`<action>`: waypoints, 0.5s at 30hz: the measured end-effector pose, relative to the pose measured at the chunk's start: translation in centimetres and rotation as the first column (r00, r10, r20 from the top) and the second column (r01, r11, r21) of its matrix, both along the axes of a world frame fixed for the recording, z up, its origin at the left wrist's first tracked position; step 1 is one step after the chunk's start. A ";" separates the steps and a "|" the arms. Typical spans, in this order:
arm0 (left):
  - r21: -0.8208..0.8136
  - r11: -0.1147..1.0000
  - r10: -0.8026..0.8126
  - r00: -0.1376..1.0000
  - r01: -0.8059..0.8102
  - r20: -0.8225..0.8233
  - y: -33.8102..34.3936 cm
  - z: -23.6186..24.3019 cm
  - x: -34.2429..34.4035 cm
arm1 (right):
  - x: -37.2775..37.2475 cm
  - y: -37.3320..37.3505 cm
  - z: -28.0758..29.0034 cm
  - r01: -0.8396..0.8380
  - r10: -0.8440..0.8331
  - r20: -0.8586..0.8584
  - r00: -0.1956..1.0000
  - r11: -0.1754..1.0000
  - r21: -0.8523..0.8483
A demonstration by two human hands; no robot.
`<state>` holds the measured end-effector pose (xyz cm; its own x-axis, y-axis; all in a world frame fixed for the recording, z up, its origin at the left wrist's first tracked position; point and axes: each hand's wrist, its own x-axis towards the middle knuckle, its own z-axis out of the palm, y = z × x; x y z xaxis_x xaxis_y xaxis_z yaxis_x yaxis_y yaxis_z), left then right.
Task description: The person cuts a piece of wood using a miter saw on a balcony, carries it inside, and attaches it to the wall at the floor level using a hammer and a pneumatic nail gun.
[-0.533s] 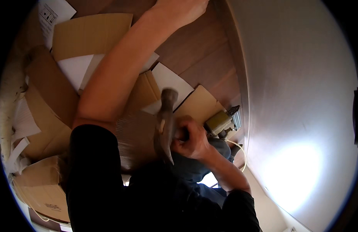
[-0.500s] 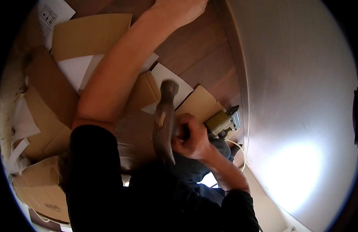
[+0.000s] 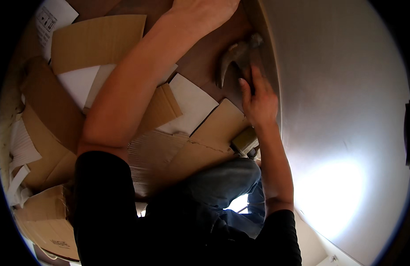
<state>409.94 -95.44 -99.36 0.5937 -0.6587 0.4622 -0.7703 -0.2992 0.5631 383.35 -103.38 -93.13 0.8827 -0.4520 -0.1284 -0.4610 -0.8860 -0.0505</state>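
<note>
My right hand (image 3: 261, 103) reaches forward beside the wall panel and holds a claw hammer (image 3: 241, 54) by its handle, close to the head. Its thumb and fingers lie along the handle, which they partly hide. The hammer's curved claw points left and toward me, with its striking face near the panel's base. Over the dark wooden floor (image 3: 200, 53), my left hand (image 3: 205, 9) is stretched far forward, cut off by the upper edge of the view. Its fingers are hidden, so what it holds or touches does not show.
A large pale panel (image 3: 329, 115) rises along the right side. Cardboard sheets (image 3: 98, 42) and a white sheet (image 3: 191, 99) overlap on the floor. By my bent knee (image 3: 231, 179) sits an olive box-like tool (image 3: 245, 141). A cardboard box (image 3: 47, 221) stands at lower left.
My right hand has carried the hammer from in front of my body forward and right, to the floor beside the panel. The left hand stays nearly in place.
</note>
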 end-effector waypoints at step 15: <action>0.148 0.989 -0.016 1.000 0.018 -0.015 0.1 0.2 -0.2 | 0.6 0.3 -0.6 0.116 -0.116 0.003 0.993 0.990 0.077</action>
<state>409.71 -95.34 -99.21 0.5874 -0.7292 0.3511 -0.7687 -0.3670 0.5238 383.93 -103.13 -93.75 0.8261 -0.5403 -0.1599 -0.5596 -0.8200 -0.1201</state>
